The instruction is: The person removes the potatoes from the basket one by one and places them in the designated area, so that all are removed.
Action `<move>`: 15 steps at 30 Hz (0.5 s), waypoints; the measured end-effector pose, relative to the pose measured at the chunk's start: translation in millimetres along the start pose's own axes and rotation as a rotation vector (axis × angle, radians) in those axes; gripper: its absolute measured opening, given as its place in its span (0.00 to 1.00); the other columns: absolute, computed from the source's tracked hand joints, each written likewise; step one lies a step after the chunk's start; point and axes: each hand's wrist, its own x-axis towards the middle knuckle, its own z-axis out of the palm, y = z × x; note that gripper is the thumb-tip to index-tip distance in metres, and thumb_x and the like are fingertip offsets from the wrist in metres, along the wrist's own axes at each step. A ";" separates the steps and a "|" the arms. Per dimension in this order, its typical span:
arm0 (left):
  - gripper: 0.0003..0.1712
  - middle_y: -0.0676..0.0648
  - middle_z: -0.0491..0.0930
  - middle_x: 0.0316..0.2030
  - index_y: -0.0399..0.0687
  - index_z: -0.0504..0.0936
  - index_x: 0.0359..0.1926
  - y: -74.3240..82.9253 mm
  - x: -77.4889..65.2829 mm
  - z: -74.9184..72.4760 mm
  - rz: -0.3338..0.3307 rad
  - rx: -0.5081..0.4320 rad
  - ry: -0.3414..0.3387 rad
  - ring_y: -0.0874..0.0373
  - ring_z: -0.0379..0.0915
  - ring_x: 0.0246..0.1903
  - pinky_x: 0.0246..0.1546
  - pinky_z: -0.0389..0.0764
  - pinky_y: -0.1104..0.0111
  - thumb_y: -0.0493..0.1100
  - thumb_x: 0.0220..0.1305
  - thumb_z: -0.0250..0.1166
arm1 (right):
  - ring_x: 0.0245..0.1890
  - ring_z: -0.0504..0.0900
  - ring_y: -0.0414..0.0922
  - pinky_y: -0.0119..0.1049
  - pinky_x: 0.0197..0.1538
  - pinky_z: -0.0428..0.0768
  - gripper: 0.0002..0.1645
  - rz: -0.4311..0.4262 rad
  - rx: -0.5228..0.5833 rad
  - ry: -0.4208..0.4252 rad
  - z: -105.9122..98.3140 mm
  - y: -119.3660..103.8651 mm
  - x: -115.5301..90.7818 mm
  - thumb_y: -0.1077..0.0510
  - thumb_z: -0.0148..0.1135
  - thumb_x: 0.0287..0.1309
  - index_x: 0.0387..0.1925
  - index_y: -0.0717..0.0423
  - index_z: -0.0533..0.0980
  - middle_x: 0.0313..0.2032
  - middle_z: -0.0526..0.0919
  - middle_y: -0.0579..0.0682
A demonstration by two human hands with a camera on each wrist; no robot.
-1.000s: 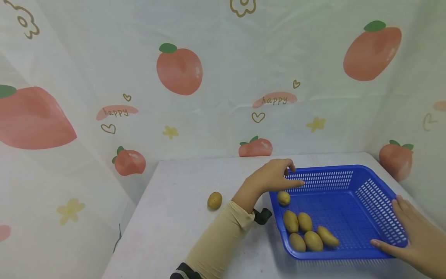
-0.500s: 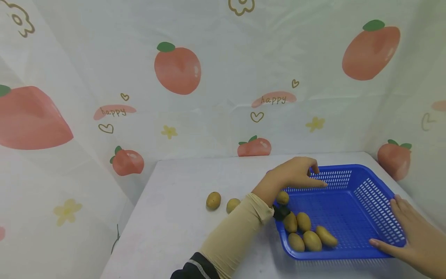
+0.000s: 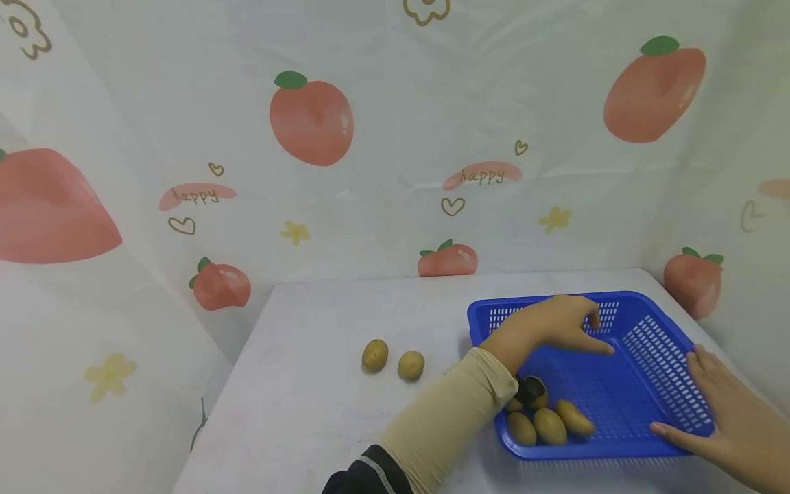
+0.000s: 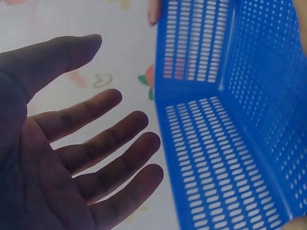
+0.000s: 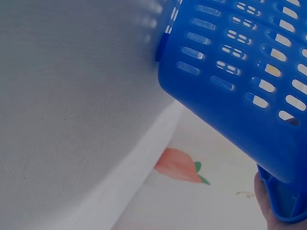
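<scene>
My left hand [image 3: 555, 326] hovers over the back of a blue plastic basket [image 3: 617, 453], fingers loosely bent, thumb pointing right. In the left wrist view its palm and spread fingers [image 4: 103, 148] hold nothing, beside the slotted wall. Under that forearm, several potatoes [image 3: 549, 427] lie in the basket's front left corner, partly covered by the black wrist camera [image 3: 529, 389]. My right hand [image 3: 734, 418] grips the basket's front right corner, thumb over the front rim and fingers along the right rim. On the table, left of the basket, sit two potatoes, one oval [image 3: 374, 355] and one rounder [image 3: 411, 366].
The white table [image 3: 296, 412] runs back to a pale fruit-print cloth [image 3: 370, 219], which also hangs along both sides. The basket stands near the table's right edge. A thin dark cord [image 3: 199, 425] hangs by the left edge.
My left hand has moved right, from the basket's left rim to over its inside, uncovering the rounder potato on the table. A potato at the basket's left is now hidden. My right hand stays put.
</scene>
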 end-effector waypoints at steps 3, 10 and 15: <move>0.21 0.64 0.80 0.55 0.59 0.82 0.57 5.1 6.4 6.3 -0.005 0.016 -0.021 0.75 0.74 0.46 0.43 0.72 0.83 0.60 0.69 0.71 | 0.78 0.24 0.77 0.75 0.70 0.25 0.81 0.007 0.002 -0.006 1.4 1.5 0.9 0.28 0.68 0.58 0.78 0.80 0.32 0.76 0.26 0.81; 0.19 0.67 0.80 0.56 0.61 0.83 0.53 12.3 14.0 21.8 -0.033 0.093 -0.103 0.76 0.74 0.51 0.47 0.72 0.85 0.59 0.66 0.74 | 0.78 0.25 0.78 0.75 0.70 0.24 0.81 0.000 0.016 -0.008 2.1 -1.3 -0.8 0.29 0.69 0.58 0.78 0.80 0.33 0.76 0.28 0.83; 0.14 0.67 0.82 0.45 0.61 0.83 0.48 17.5 16.5 31.9 -0.068 0.085 -0.206 0.76 0.74 0.42 0.43 0.73 0.84 0.56 0.66 0.76 | 0.77 0.23 0.78 0.74 0.70 0.23 0.81 0.013 0.008 -0.018 0.8 -2.7 -2.5 0.28 0.68 0.58 0.78 0.80 0.31 0.76 0.27 0.83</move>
